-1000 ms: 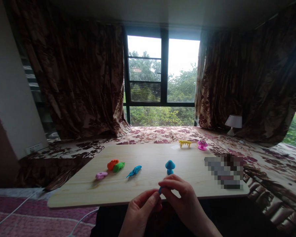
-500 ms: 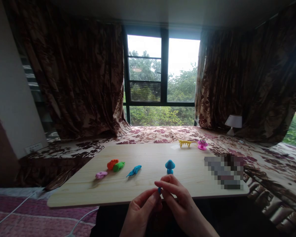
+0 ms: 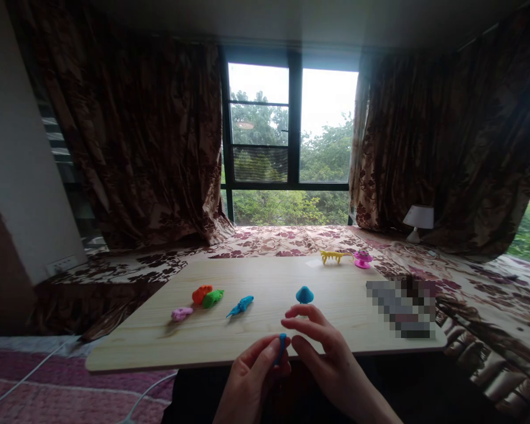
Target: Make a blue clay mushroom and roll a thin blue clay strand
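Between the thumb and fingers of my left hand (image 3: 257,364) is a small blue stick of modelling clay (image 3: 281,345), upright with its top end showing. My right hand (image 3: 320,347) is just to the right of it, thumb and fingers apart, holding nothing. Behind the right fingertips stands a blue clay mushroom (image 3: 304,295), its lower part covered by my fingers. Farther left on the wooden board (image 3: 265,277) lies a blue lump of clay with a pointed end (image 3: 240,305).
At the board's left lie orange (image 3: 201,294), green (image 3: 212,298) and pink (image 3: 181,314) clay lumps. A yellow four-legged figure (image 3: 331,257) and a magenta piece (image 3: 363,259) stand at the back right. A blurred-out object (image 3: 401,309) covers the right side. Beyond is a white lamp (image 3: 418,221).
My right fingers have come off the blue clay stick and spread apart, moving slightly right. More of the stick now shows in my left hand, and the mushroom's base is covered.
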A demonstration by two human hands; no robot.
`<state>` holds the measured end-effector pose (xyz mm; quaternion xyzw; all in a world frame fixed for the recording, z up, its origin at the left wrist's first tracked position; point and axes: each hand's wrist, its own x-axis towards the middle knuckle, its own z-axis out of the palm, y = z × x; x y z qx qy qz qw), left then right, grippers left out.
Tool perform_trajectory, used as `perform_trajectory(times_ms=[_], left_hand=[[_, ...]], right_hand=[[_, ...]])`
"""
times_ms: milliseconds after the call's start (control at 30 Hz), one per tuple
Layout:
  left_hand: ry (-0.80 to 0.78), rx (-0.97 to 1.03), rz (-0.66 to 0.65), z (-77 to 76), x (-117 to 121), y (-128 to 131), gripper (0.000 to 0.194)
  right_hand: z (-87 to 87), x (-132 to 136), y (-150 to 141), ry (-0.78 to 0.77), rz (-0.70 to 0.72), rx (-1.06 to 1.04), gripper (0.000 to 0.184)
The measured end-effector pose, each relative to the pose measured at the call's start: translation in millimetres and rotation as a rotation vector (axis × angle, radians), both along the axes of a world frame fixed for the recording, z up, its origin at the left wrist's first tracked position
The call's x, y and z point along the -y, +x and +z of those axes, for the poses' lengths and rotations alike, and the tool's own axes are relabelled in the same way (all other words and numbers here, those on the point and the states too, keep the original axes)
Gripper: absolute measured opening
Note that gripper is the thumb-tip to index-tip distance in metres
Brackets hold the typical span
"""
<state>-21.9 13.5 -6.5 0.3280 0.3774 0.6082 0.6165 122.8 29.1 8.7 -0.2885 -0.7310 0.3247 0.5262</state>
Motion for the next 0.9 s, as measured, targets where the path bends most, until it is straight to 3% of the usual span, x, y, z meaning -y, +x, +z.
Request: perform_trajectory(times_ms=[433, 533, 767, 900], left_hand=[[-0.054, -0.073, 0.025, -11.1, -3.2, -6.3, 0.031], [-0.042, -0.111, 0.022, -9.1, -2.2, -7.5, 0.031], [-0.001, -0.166, 0.059, -0.6, 0.7, -7.6, 0.032], [0.031, -0.228, 0.09, 2.2, 0.5, -7.5, 0.028]], right_hand=[[1.1, -5.6, -2.8, 0.146, -0.064, -0.007, 0.024], [4.2, -5.7, 2.0, 0.124, -0.032, 0.034, 0.03], [7.5, -8.9, 6.1, 0.195, -0.068, 0.055, 0.021], [5.6, -7.5, 6.2, 0.133, -0.033, 0.062, 0.027]])
